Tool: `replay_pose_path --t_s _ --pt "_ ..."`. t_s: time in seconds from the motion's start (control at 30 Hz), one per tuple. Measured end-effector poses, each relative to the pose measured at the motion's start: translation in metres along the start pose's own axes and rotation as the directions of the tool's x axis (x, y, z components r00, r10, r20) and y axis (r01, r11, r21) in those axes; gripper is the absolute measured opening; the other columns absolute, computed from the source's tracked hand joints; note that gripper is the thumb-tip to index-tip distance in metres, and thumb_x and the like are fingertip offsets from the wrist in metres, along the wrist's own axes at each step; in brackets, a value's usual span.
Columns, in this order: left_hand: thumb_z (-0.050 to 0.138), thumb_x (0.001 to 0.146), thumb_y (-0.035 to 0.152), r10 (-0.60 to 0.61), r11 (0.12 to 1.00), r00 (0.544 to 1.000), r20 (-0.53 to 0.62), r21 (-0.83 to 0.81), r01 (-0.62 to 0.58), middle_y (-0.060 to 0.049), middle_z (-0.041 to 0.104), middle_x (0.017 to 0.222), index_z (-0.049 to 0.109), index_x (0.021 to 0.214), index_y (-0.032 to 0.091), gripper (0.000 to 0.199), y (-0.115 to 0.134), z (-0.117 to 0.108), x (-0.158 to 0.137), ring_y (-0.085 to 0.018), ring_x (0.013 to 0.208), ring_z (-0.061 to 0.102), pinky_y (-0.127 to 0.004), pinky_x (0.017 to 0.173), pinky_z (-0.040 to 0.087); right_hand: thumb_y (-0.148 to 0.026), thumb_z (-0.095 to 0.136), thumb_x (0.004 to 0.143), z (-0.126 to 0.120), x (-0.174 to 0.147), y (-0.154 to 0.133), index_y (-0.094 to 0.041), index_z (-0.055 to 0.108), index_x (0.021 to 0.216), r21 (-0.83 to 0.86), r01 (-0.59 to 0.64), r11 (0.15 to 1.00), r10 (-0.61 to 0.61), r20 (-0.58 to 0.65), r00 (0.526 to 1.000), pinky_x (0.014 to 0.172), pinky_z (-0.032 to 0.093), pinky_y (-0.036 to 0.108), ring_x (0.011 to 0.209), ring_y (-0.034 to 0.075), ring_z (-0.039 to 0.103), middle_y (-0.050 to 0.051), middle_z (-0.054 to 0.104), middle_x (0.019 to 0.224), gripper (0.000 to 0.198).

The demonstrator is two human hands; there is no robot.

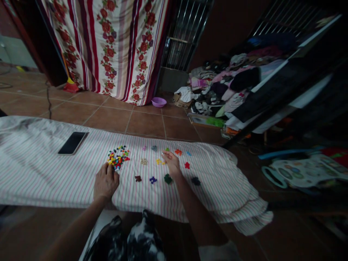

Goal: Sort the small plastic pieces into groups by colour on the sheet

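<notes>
My left hand [105,180] rests on the striped cloth, its fingers spread at the near edge of a mixed heap of small bead-like pieces [118,157] in many colours. My right hand [172,162] is over the sorted groups, thumb and fingers pinched together; whatever is between the fingertips is too small to make out. Close to those fingertips lie yellow pieces [159,161] and light green pieces [166,149]. Around them are orange pieces [178,152], red pieces [187,165], grey pieces [154,148], beige pieces [144,161], dark green pieces [168,178] and blue pieces [153,179].
A phone [73,143] lies on the striped cloth [54,174] to the left. Beyond on the tiled floor are a purple basin [159,102], a flowered curtain [119,47] and a large heap of clothes [217,83]. Brown pieces [138,178] and black pieces [195,181] sit nearer me.
</notes>
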State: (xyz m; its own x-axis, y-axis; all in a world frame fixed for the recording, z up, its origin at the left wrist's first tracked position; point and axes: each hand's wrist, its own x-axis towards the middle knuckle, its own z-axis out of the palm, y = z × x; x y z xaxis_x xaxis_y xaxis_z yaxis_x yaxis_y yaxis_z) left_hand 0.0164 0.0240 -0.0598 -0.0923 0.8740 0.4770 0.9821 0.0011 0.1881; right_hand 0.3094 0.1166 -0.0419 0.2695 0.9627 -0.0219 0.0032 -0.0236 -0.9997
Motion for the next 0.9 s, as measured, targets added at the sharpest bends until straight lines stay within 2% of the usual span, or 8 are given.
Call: replay_pose_path --t_s 0.2,0.33,0.5,0.6,0.9 --pt "0.04 0.086 0.026 0.015 1.0 1.0 0.013 0.008 -0.015 -0.017 0.056 0.117 0.053 0.106 0.012 0.028 0.0 -0.001 0.0 -0.028 0.104 0.056 -0.04 0.082 0.046 -0.046 0.072 0.06 -0.027 -0.008 0.008 -0.019 0.068 0.084 -0.054 0.042 0.998 -0.044 -0.036 0.998 0.063 0.046 0.028 0.07 0.017 0.062 0.003 0.068 0.074 0.036" --pt "0.04 0.085 0.026 0.009 1.0 0.999 0.031 -0.003 -0.009 -0.018 0.055 0.117 0.053 0.108 0.011 0.029 -0.002 0.002 0.0 -0.029 0.105 0.055 -0.041 0.083 0.046 -0.047 0.069 0.065 -0.033 -0.006 0.012 -0.02 0.067 0.083 -0.141 0.123 0.982 -0.127 -0.019 0.992 0.068 0.049 0.03 0.072 0.018 0.064 0.002 0.07 0.075 0.032" --pt "0.041 0.085 0.025 0.016 1.0 0.999 0.032 -0.018 -0.016 -0.018 0.056 0.116 0.054 0.109 0.011 0.031 -0.004 0.005 0.0 -0.03 0.11 0.053 -0.043 0.085 0.045 -0.039 0.061 0.074 -0.022 0.009 0.014 -0.022 0.066 0.086 -0.287 0.175 0.942 -0.163 0.065 0.984 0.071 0.051 0.029 0.077 0.018 0.066 0.002 0.071 0.08 0.022" --pt "0.041 0.085 0.026 0.019 1.0 0.999 0.027 -0.007 -0.018 -0.018 0.056 0.117 0.054 0.11 0.011 0.032 -0.004 0.005 0.0 -0.03 0.108 0.054 -0.043 0.085 0.046 -0.032 0.057 0.077 -0.012 0.018 0.017 -0.023 0.067 0.09 -0.386 0.175 0.906 -0.158 0.074 0.985 0.073 0.051 0.029 0.079 0.017 0.066 0.002 0.071 0.084 0.018" --pt "0.043 0.086 0.026 0.01 0.999 1.0 0.011 0.042 -0.011 -0.018 0.056 0.121 0.053 0.114 0.009 0.034 -0.003 0.005 0.0 -0.029 0.109 0.055 -0.04 0.086 0.046 -0.024 0.055 0.081 0.006 0.03 0.022 -0.028 0.07 0.096 -0.572 0.212 0.792 -0.15 0.153 0.977 0.073 0.05 0.025 0.081 0.015 0.066 -0.002 0.072 0.087 0.022"
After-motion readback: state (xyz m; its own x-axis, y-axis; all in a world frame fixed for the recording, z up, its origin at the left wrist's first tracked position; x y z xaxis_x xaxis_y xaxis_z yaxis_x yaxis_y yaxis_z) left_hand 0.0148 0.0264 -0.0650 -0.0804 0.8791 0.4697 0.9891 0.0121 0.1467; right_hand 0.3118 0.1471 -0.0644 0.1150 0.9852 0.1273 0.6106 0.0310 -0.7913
